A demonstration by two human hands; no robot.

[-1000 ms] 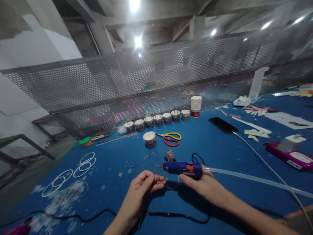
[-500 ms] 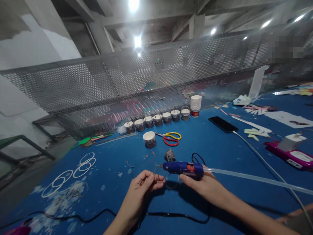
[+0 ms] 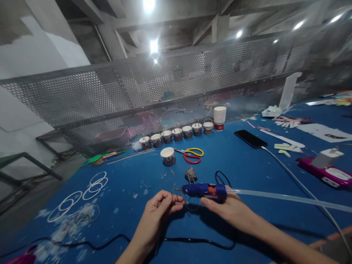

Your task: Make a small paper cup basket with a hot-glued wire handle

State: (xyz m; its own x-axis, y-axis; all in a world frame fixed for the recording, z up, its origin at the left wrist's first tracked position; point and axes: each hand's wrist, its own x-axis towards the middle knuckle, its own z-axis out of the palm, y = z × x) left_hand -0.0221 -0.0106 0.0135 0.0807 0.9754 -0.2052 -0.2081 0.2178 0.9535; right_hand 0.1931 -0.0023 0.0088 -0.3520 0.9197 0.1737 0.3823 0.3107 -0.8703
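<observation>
Right hand (image 3: 229, 208) wrapped around a blue glue gun (image 3: 203, 191), thumb along its near side. Left hand (image 3: 159, 209) pinched, thumb against fingers, on a thin grey strand (image 3: 177, 198); too fine to make out its exact shape. Gun lies level above the near middle of the blue table (image 3: 121, 198), nozzle pointing left, just beside the strand at the left fingertips; whether they touch, cannot tell. Clear glue stick (image 3: 275, 195) runs out of the gun's rear to the right. Grey yarn ball (image 3: 190, 174) just beyond the gun. Farther: single cup (image 3: 168, 156), dark-wrapped below, pale above; scissors (image 3: 192, 155) just right of it, red and yellow handles. Far edge: row of seven similar cups (image 3: 177, 135), stacked paper cups (image 3: 219, 116) at its right end. White rings (image 3: 95, 186) at left.
</observation>
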